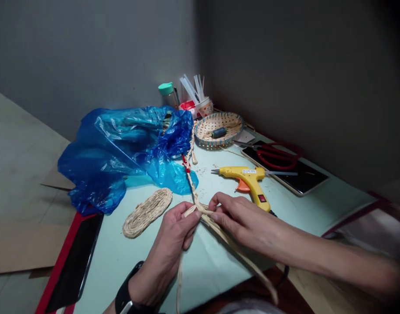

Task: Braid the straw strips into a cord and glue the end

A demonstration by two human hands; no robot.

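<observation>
Left of the glue gun (253,181), the straw braid (193,191): my left hand (175,229) and right hand (244,218) pinch its strands (228,240); plaiting seems in hand, the next crossing calling for even tension.

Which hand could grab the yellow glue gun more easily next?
Probably the right hand: it is close to the yellow glue gun, and the left hand is farther off. Both hold pale strands, so the right may have to let go first.
</observation>
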